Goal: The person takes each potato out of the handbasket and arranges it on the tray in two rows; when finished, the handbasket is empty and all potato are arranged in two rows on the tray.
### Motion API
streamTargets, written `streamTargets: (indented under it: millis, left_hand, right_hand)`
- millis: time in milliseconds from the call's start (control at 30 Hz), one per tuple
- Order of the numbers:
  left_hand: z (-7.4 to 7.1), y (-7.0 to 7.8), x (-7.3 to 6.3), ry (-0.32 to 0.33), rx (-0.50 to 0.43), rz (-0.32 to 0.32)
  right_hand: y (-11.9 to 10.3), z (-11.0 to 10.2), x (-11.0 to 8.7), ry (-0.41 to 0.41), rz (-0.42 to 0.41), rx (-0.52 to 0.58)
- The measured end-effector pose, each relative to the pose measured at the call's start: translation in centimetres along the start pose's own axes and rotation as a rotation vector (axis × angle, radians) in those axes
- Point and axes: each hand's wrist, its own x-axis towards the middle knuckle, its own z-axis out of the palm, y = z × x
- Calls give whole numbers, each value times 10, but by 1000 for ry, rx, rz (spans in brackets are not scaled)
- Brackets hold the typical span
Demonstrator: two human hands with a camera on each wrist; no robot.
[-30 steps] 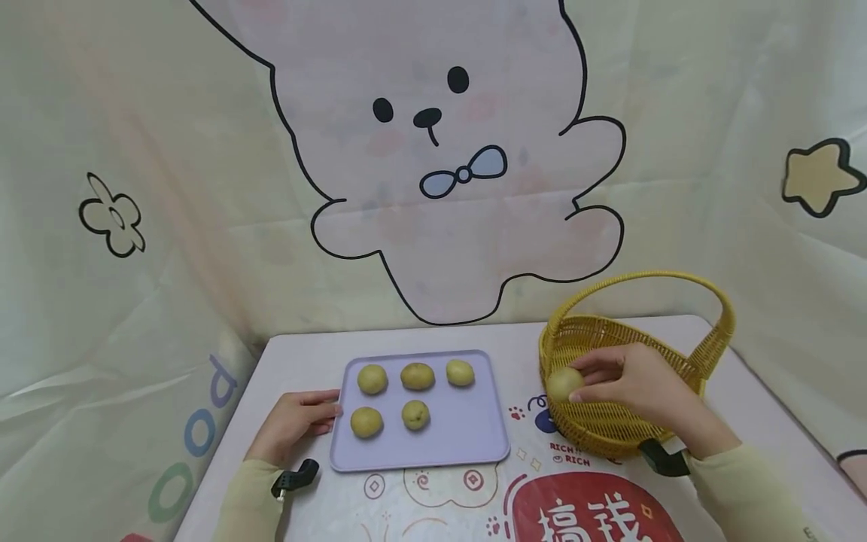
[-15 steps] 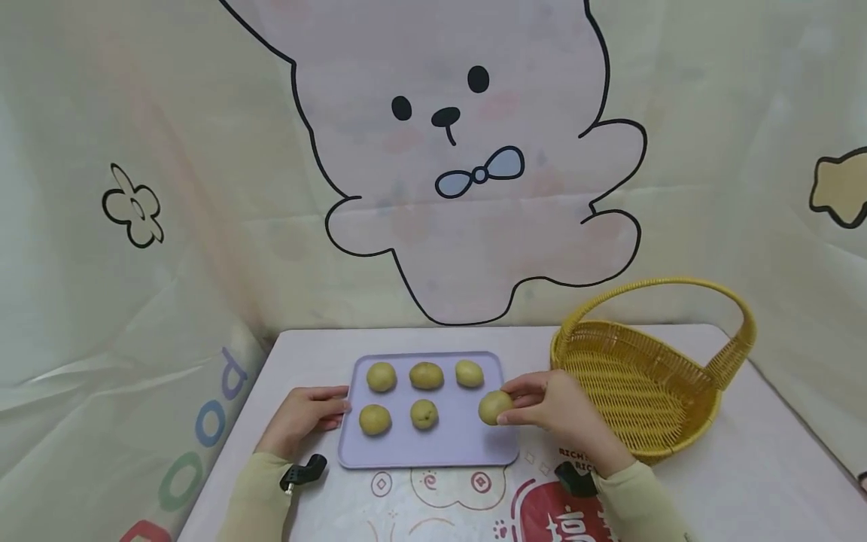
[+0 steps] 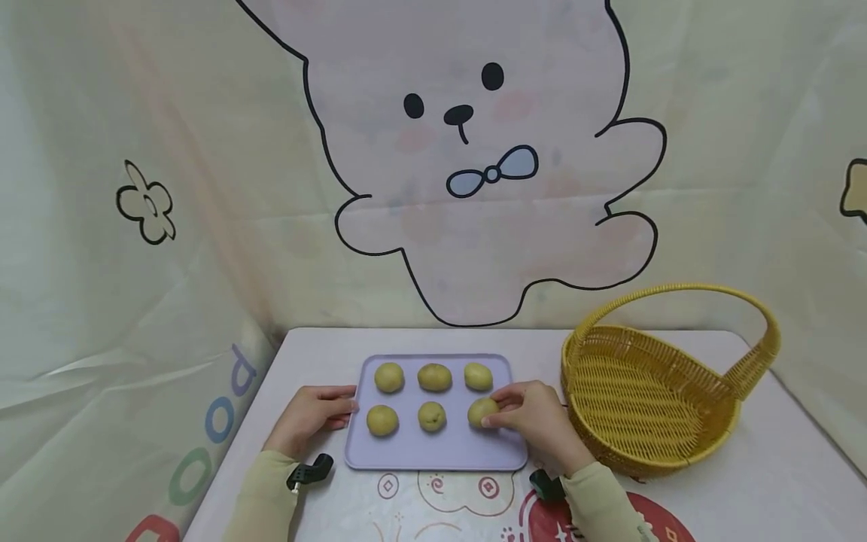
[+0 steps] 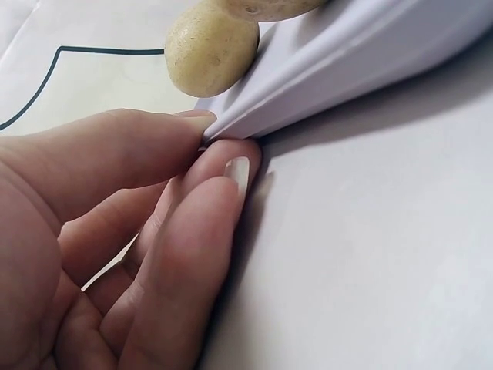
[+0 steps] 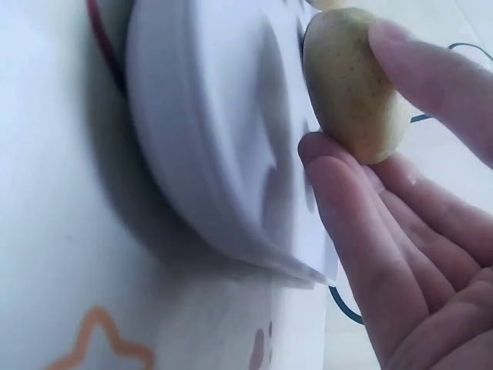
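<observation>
A pale lilac tray [image 3: 433, 453] carries two rows of potatoes, among them one at the far left [image 3: 389, 378] and one in the front middle [image 3: 431, 416]. At the tray's left edge my left hand [image 3: 308, 421] pinches the rim [image 4: 254, 108], thumb on one side and fingertips on the other. My right hand [image 3: 539, 421] holds a potato [image 3: 482, 412] between thumb and fingers over the front right of the tray. In the right wrist view that potato [image 5: 354, 85] is right at the tray surface; whether it touches down cannot be told.
A yellow wicker basket [image 3: 650, 391] with a tall arched handle stands right of the tray, with nothing in its visible inside. The white table [image 3: 339, 342] has printed drawings on its cover. A curtain with a cartoon bear [image 3: 488, 248] hangs behind.
My right hand has carried the potato left from the basket to the tray's front right spot and lowered it. My left hand keeps its place on the rim.
</observation>
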Motion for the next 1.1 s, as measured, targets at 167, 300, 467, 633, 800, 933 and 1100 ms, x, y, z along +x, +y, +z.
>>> streamTargets:
  millis: [167,300,467,633,800,933,1100]
  left_hand:
    - [-1,2,-3,10,8,-10]
    - [-1,3,-5,-1,13,-2]
    - [0,2,-3,-4,11,-8]
    - [-1,1,-4,-3,11,-10]
    - [-1,0,-7,5,1,-14]
    - [-2,-1,-8,14,12,-19]
    - [-3,4,-5,13,33,-12]
  right_hand:
    - [-2,7,1,11,1,-7]
    - [-3,10,0,24,-1,-16]
    - [-3,9,-1,35,-4,-40]
    - [-7,10,-2,38,-5,-67]
    - [-7,13,-2,38,-22,-82]
    - [-7,16,-1,23,-27,-91]
    - [-11,11,-1,21,-31,-165]
